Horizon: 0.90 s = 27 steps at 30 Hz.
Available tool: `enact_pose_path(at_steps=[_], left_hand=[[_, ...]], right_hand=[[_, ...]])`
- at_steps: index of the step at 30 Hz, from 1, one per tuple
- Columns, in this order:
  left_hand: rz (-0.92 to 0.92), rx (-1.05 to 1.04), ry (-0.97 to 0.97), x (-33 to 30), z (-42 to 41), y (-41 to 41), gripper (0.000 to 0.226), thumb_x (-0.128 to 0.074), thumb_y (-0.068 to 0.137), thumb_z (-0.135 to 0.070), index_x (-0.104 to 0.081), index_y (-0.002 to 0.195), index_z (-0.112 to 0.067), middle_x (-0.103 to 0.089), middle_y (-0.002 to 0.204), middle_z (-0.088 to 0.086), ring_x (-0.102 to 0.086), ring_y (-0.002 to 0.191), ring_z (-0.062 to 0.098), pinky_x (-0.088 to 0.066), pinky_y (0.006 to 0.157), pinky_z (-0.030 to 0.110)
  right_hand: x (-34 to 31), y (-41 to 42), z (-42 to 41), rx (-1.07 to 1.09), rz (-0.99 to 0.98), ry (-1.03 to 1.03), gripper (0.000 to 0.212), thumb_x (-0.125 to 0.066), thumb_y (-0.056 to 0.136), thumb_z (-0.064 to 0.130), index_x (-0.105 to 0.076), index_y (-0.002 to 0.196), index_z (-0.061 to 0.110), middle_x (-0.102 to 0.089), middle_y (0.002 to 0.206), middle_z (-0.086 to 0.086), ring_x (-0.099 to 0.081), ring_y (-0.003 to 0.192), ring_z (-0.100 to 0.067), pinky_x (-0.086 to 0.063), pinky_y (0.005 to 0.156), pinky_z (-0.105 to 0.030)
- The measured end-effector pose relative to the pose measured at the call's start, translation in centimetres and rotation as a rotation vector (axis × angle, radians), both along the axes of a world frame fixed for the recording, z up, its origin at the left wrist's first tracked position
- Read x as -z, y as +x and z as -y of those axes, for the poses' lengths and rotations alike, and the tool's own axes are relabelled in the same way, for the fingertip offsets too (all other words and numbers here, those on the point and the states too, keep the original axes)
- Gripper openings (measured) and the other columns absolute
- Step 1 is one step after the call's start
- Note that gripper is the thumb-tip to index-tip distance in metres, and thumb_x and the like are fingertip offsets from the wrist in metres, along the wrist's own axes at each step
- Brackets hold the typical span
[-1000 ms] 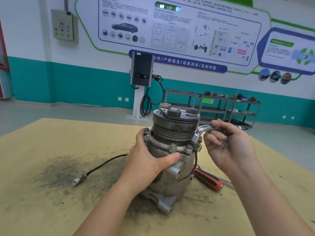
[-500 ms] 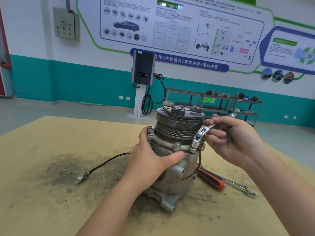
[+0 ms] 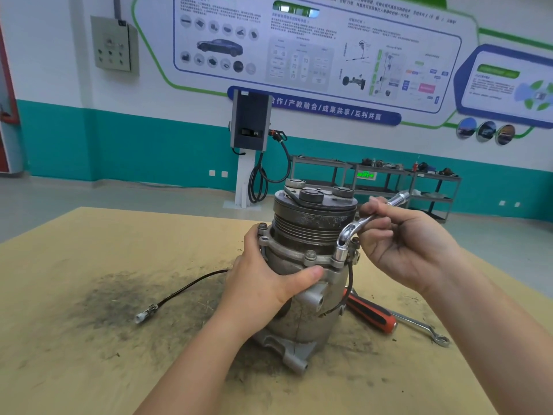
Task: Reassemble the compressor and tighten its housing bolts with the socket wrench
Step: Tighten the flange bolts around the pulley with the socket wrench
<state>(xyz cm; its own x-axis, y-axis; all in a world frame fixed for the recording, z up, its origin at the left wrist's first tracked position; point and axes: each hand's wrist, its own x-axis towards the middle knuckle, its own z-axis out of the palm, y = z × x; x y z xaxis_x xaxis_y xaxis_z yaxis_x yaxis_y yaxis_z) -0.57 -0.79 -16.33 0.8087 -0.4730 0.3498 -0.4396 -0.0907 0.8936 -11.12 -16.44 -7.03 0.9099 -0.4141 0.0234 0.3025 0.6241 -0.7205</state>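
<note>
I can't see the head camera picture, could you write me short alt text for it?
A person's left hand grips a grimy compressor standing upright on a tan table, while the right hand holds a chrome socket wrench set down on a housing bolt at the flange. A red-and-black screwdriver and a ring spanner lie behind the compressor.

a single head-worn view looks forward and slightly down, close over the table (image 3: pixel 89 295), with the workshop wall (image 3: pixel 179 151) far behind.
</note>
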Motion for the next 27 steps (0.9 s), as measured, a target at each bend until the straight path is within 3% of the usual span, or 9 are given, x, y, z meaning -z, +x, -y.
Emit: enact_pose_path(at_steps=[4,9,14,17,20,24,27], left_hand=[[0.018,-0.012,-0.001,0.2,0.1,0.1,0.090,-0.070,0.038,-0.084,-0.021,0.111,-0.064,-0.057,0.120,-0.025,-0.054,0.118,0.009,-0.045,0.104,0.040],[0.035,-0.014,-0.038,0.3,0.1,0.2,0.084,-0.070,0.039,-0.083,-0.020,0.104,-0.066,-0.057,0.102,-0.035,-0.056,0.103,-0.009,-0.043,0.081,0.016],[0.041,-0.009,-0.051,0.4,0.1,0.1,0.098,-0.073,0.041,-0.081,-0.025,0.122,-0.055,-0.060,0.116,-0.027,-0.058,0.113,0.003,-0.048,0.100,0.038],[0.042,0.018,-0.067,0.4,0.0,0.2,0.097,-0.074,0.042,-0.078,-0.026,0.122,-0.055,-0.061,0.115,-0.028,-0.058,0.112,0.000,-0.048,0.102,0.037],[0.036,0.006,-0.059,0.4,0.0,0.3,0.105,-0.073,0.038,-0.083,-0.027,0.127,-0.053,-0.061,0.116,-0.027,-0.058,0.113,0.000,-0.048,0.103,0.038],[0.035,-0.001,-0.093,0.6,0.1,0.4,0.100,-0.076,0.038,-0.083,-0.030,0.122,-0.054,-0.065,0.114,-0.024,-0.061,0.111,0.002,-0.049,0.100,0.041],[0.037,-0.011,-0.108,0.9,0.6,1.0,0.101,-0.074,0.042,-0.077,-0.039,0.127,-0.036,-0.066,0.097,-0.018,-0.064,0.098,0.012,-0.052,0.082,0.038]], right_hand=[[1.2,-0.1,-1.1,0.107,0.171,0.038,0.014,-0.058,0.077,0.011,-0.048,0.085,0.017,-0.056,0.060,0.001,-0.043,0.038,-0.002,-0.034,0.034,-0.012],[3.1,-1.1,-3.4,0.359,0.416,-0.088,0.009,-0.058,0.082,0.016,-0.052,0.080,0.023,-0.058,0.065,0.001,-0.045,0.044,-0.007,-0.038,0.041,-0.016],[4.6,-1.7,-6.7,0.818,0.490,-0.565,0.011,-0.061,0.088,0.018,-0.054,0.083,0.026,-0.064,0.072,-0.006,-0.054,0.050,-0.018,-0.045,0.051,-0.024],[4.5,-2.2,-7.2,0.886,0.522,-0.860,0.015,-0.060,0.093,0.016,-0.053,0.081,0.020,-0.063,0.069,-0.007,-0.054,0.049,-0.020,-0.046,0.051,-0.025],[3.5,-3.3,-6.7,0.730,0.478,-1.100,0.027,-0.051,0.098,0.034,-0.052,0.071,0.029,-0.058,0.066,-0.005,-0.050,0.051,-0.018,-0.042,0.050,-0.024],[2.6,-3.7,-7.5,0.613,0.253,-1.412,0.035,-0.044,0.094,0.052,-0.045,0.074,0.023,-0.051,0.064,0.004,-0.044,0.051,-0.006,-0.036,0.048,-0.012],[2.5,-2.5,-9.4,0.758,-0.003,-1.778,0.022,-0.043,0.090,0.044,-0.035,0.078,0.027,-0.046,0.062,0.008,-0.042,0.055,-0.010,-0.038,0.044,-0.031]])
